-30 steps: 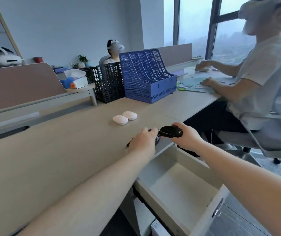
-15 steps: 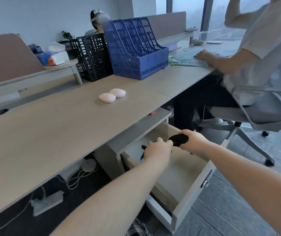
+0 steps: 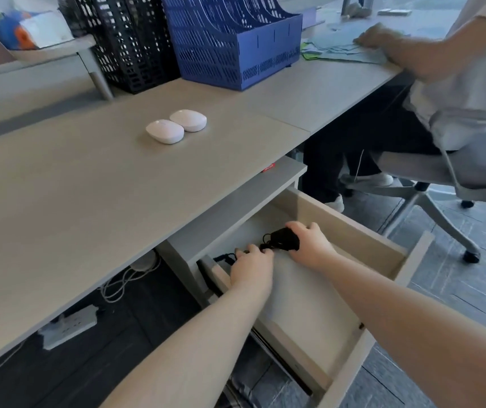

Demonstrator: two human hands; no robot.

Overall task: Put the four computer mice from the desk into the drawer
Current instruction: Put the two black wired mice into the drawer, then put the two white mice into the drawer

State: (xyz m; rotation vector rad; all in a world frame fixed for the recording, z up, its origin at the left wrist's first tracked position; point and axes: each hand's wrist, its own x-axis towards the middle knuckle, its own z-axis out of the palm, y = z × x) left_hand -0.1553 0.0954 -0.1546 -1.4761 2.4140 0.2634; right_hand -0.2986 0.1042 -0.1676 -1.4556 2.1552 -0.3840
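Both forearms reach down into the open drawer, which is pulled out from under the desk. The left hand is low at the near left corner of the drawer, its fingers curled over a dark thing of which only a thin black cable end shows; it looks like a second black mouse, but the hand hides it, so I cannot tell for sure. The right hand is just beside it, a little deeper inside, with the fingers closed around a black mouse whose cable is bundled at its left side. This mouse is inside the drawer, near the bottom; if it touches the bottom I cannot tell.

Further away, on the desk top, two white mice lie side by side, touching each other. Behind them stand a black mesh file rack and a blue file rack. At the far right another person sits on an office chair, one hand on papers.
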